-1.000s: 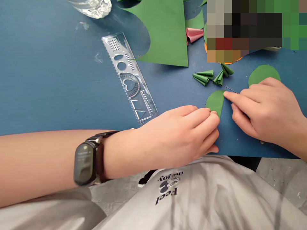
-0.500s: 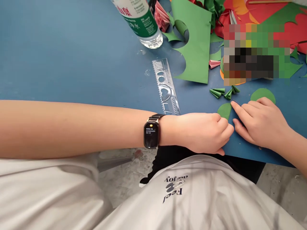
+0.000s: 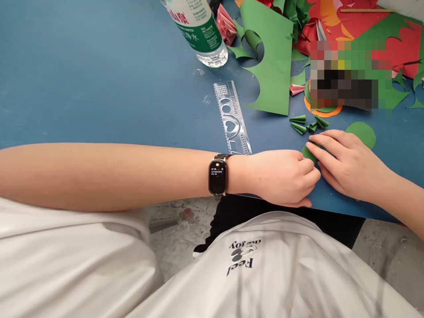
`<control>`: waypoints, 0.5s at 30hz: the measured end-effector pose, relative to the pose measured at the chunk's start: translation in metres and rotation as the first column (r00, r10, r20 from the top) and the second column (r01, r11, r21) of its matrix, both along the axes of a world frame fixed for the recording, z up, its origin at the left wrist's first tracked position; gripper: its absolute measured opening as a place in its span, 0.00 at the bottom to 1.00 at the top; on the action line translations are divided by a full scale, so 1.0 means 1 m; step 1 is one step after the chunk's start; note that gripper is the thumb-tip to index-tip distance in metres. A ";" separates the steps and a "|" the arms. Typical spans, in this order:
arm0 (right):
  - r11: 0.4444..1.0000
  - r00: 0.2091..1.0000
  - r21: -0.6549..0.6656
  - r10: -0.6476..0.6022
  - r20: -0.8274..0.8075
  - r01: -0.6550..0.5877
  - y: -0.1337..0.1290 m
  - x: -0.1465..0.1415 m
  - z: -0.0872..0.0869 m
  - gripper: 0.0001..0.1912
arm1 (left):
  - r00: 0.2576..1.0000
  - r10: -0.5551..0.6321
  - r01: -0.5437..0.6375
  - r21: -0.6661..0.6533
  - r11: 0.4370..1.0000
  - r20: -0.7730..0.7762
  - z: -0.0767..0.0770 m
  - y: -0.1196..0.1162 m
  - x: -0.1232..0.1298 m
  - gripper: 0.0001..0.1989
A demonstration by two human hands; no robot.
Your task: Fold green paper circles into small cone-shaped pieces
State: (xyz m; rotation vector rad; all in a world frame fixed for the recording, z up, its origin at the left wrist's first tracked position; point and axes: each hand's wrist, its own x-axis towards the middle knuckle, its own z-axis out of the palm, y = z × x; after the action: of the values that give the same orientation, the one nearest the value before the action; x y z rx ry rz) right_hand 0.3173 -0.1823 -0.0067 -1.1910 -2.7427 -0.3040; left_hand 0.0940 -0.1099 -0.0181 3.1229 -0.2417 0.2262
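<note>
At the near edge of the blue table [image 3: 99, 79], toward its right end, both hands meet over a small folded green paper [image 3: 308, 154]. The left hand [image 3: 281, 176] lies knuckles up, its fingertips curled together and pinching the near side of the paper. The right hand [image 3: 344, 165] rests flat beside it, fingers pressed together, the index fingertip pressing down on the paper's far edge. Only a sliver of the paper shows between the two hands. A watch [image 3: 217, 176] sits on the left wrist.

Just beyond the hands lie a few green cones [image 3: 306, 123] in a loose cluster, and to the right of them a green disc [image 3: 361, 134] lies flat, partly covered by the right hand. A clear ruler [image 3: 232, 117] runs from mid-table toward the near edge, ending near the left wrist. Farther back stand a bottle [image 3: 198, 31] and a green sheet [image 3: 273, 62] with round cut-outs. Red and green scraps crowd the far right corner.
</note>
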 end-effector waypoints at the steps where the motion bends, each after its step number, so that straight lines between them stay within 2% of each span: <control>1: 1.000 1.000 -0.022 -0.006 -0.003 0.006 0.001 -0.002 0.002 0.19 | 1.000 0.002 -0.002 0.005 1.000 0.006 0.000 -0.001 0.000 0.22; 6: 0.990 0.994 -0.119 -0.081 -0.077 0.072 0.011 -0.009 0.009 0.19 | 0.996 -0.019 0.013 0.072 0.997 0.082 -0.004 -0.001 -0.002 0.22; 10: 0.986 0.970 -0.164 -0.052 -0.237 0.013 0.022 -0.003 0.007 0.14 | 0.986 -0.027 0.013 0.086 0.996 0.165 -0.006 0.000 -0.005 0.21; 13: 0.979 0.938 -0.203 -0.046 -0.343 -0.026 0.025 0.004 0.006 0.13 | 0.955 -0.068 0.040 0.102 0.994 0.290 -0.005 0.002 -0.007 0.21; 15: 0.973 0.913 -0.229 -0.091 -0.399 -0.004 0.022 0.007 0.008 0.13 | 0.916 -0.068 0.058 0.035 0.998 0.395 0.000 0.006 -0.008 0.19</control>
State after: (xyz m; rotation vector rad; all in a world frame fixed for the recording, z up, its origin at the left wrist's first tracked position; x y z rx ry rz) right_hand 0.3247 -0.1599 0.0013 -1.2053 -2.4289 0.2385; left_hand 0.0863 -0.1041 -0.0181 3.0507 -0.3456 0.8641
